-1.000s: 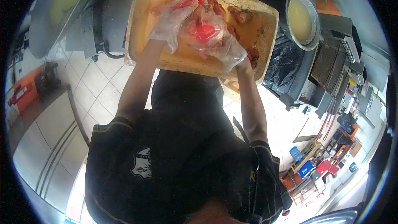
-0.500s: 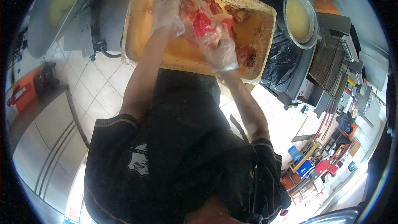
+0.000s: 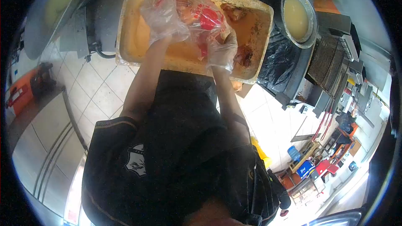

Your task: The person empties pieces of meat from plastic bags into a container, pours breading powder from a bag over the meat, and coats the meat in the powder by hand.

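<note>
**Left hand (image 3: 163, 19) and right hand (image 3: 222, 51) grip a red-printed bag (image 3: 210, 18) over a shallow tray (image 3: 133, 54)**

Both hands wear clear plastic gloves. The left hand is closed around the left side of the clear bag, its fingers bunching the film near a red patch at the far end. The right hand is curled on the bag's near right edge, with its thumb side turned toward the film. Reddish contents show through the plastic, though glare and creases blur their shape.

The bag is over the middle of the tray; whether its underside touches the tray cannot be told. Orange-brown liquid covers the tray's bottom, and the pale rim is stained. A browned piece of meat (image 3: 233, 13) lies to the right of the bag, and a darker piece (image 3: 243, 55) sits just beside the right hand.

Farther right, past crumpled black plastic (image 3: 274, 65), stands a round metal pot (image 3: 297, 18) of pale yellowish liquid. Beyond it are dark wire racks (image 3: 328, 67). Nearer the body come a black apron (image 3: 184, 113) and pale floor tiles (image 3: 98, 96).
</note>
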Tool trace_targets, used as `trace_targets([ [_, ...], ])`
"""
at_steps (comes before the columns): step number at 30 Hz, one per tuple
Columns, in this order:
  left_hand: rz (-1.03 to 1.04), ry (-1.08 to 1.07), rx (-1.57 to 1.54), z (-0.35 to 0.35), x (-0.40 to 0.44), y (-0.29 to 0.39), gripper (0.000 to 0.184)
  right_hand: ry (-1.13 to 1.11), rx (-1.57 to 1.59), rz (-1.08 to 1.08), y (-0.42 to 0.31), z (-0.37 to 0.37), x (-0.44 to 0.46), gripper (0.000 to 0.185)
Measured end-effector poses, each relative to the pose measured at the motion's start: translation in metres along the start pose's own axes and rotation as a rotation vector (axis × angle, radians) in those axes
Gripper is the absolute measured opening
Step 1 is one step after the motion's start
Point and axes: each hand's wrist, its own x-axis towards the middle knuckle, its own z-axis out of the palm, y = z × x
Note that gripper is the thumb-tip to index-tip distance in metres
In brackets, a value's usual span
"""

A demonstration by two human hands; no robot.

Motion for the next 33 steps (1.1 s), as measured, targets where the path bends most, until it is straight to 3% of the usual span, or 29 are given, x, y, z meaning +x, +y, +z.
trace_targets([
  [2,-0.216,-0.063,-0.133,0.000,-0.003,0.002,0.034,0.041,-0.232,-0.085,0.007,-0.002,0.001,0.034],
  [4,-0.088,-0.248,0.216,-0.005,0.002,-0.017,0.061,0.041,-0.265,-0.193,0.045,-0.006,0.013,0.033],
  [6,0.043,-0.433,0.566,-0.011,0.008,-0.030,0.088,-0.054,-0.055,-0.127,0.051,-0.012,0.010,0.033],
  [8,-0.233,-0.385,0.388,-0.006,0.007,-0.031,0.095,-0.176,0.288,-0.011,0.059,-0.019,0.010,0.033],
  [9,-0.553,-0.229,0.024,0.004,0.014,-0.014,0.087,-0.229,0.524,0.086,0.066,-0.024,0.012,0.034],
  [11,-0.649,-0.121,-0.127,0.003,0.022,-0.002,0.074,-0.277,0.444,-0.004,0.069,-0.026,0.009,0.036],
  [13,-0.224,-0.227,0.307,0.000,0.018,-0.027,0.061,-0.278,0.402,-0.068,0.046,-0.020,0.002,0.039],
  [15,0.217,-0.324,0.728,-0.006,0.017,-0.056,0.051,-0.201,0.138,-0.216,0.018,-0.020,-0.015,0.040],
  [16,0.211,-0.342,0.746,-0.012,0.023,-0.063,0.050,-0.132,-0.117,-0.337,0.008,-0.025,-0.024,0.041],
  [17,0.205,-0.359,0.765,-0.018,0.029,-0.070,0.050,-0.085,-0.174,-0.381,0.013,-0.030,-0.026,0.044],
  [18,-0.032,-0.341,0.593,-0.027,0.047,-0.071,0.054,-0.036,-0.232,-0.423,0.019,-0.036,-0.028,0.048],
  [21,-0.734,-0.303,-0.352,-0.038,0.083,-0.071,0.046,0.034,0.097,-0.158,0.059,-0.072,0.001,0.058],
  [22,-0.961,-0.274,-0.737,-0.040,0.086,-0.066,0.041,0.041,0.418,-0.040,0.065,-0.074,0.010,0.062],
  [23,-0.964,-0.302,-0.622,-0.039,0.082,-0.057,0.040,0.051,0.096,-0.004,0.066,-0.077,0.020,0.058],
  [25,-0.956,-0.350,-0.393,-0.034,0.066,-0.015,0.037,0.007,0.356,0.130,0.097,-0.080,0.044,0.054],
  [26,-0.891,-0.271,-0.487,-0.024,0.057,-0.021,0.035,-0.027,0.381,0.156,0.101,-0.077,0.047,0.053],
  [29,-0.528,-0.356,-0.529,-0.002,0.043,-0.151,0.029,-0.144,0.398,0.161,0.131,-0.077,0.058,0.052],
  [30,-0.522,-0.304,-0.484,-0.005,0.039,-0.113,0.027,-0.189,0.365,0.111,0.161,-0.088,0.070,0.051],
  [33,-0.514,-0.411,-0.019,-0.020,0.033,-0.067,0.058,-0.223,0.382,0.043,0.174,-0.088,0.072,0.051],
])
